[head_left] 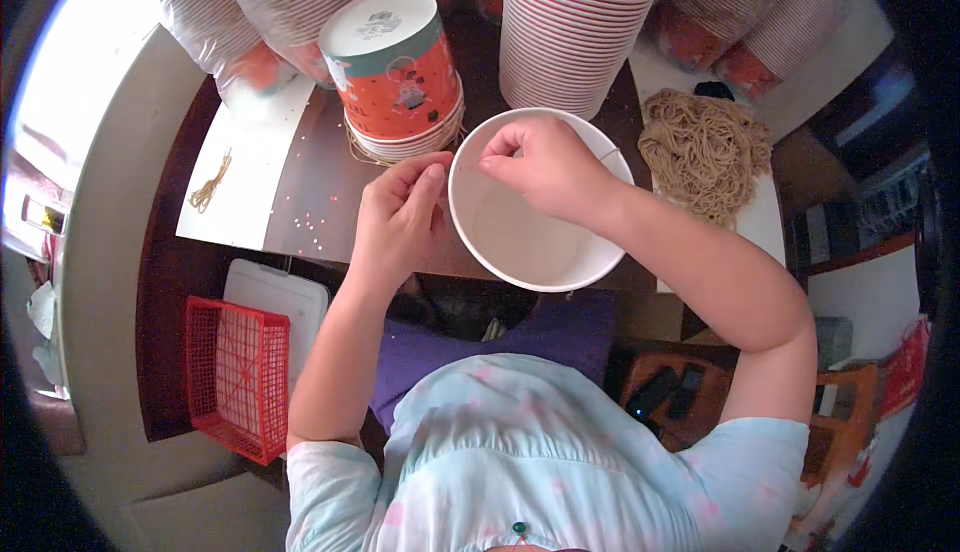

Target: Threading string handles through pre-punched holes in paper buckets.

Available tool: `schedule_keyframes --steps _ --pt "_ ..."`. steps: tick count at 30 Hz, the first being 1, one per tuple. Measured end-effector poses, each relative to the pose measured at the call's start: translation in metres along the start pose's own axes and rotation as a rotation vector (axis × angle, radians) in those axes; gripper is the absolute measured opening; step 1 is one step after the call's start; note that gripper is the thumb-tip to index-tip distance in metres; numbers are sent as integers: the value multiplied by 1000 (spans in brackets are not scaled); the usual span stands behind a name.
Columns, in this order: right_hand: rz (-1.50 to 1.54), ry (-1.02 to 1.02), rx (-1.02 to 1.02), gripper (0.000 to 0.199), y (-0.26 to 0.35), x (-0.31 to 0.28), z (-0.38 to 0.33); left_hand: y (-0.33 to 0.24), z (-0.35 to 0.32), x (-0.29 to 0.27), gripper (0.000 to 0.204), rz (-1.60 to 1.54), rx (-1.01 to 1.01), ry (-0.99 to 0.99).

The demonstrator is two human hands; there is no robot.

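Open paper cup [530,242] at the table's [330,202] near edge, between left hand [395,217] and right hand [540,164]. Behind it, stacks of cups [575,32]; inverted cup stack [400,77] behind-left. Bundle of strings [705,147] right; basket [237,377] below the table's left.

A white paper bowl [535,222], orange-red printed cups [400,77], tan strings [705,152], a red mesh basket [237,377].

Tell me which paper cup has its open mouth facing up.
The white cup between both hands; the orange stacks behind it stand upside down.
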State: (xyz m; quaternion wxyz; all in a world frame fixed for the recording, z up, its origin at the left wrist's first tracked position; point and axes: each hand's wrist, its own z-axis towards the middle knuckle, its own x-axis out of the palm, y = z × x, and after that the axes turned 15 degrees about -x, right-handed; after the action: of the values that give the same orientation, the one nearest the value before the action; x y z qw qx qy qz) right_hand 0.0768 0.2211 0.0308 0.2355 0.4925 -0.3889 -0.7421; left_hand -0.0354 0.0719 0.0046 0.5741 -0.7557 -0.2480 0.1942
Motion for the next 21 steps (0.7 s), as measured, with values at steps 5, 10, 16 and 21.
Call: schedule_keyframes --steps 5,10,16,21 --pt "34 -5 -10 13 -1 1 2 0 5 3 23 -44 -45 20" --pt "42 -18 -34 13 -4 7 3 2 7 0 20 28 -31 25" --pt "18 -22 -14 14 0 9 6 4 8 -1 20 23 -29 40" --pt "14 -40 -28 15 -5 12 4 1 7 1 20 98 29 46"
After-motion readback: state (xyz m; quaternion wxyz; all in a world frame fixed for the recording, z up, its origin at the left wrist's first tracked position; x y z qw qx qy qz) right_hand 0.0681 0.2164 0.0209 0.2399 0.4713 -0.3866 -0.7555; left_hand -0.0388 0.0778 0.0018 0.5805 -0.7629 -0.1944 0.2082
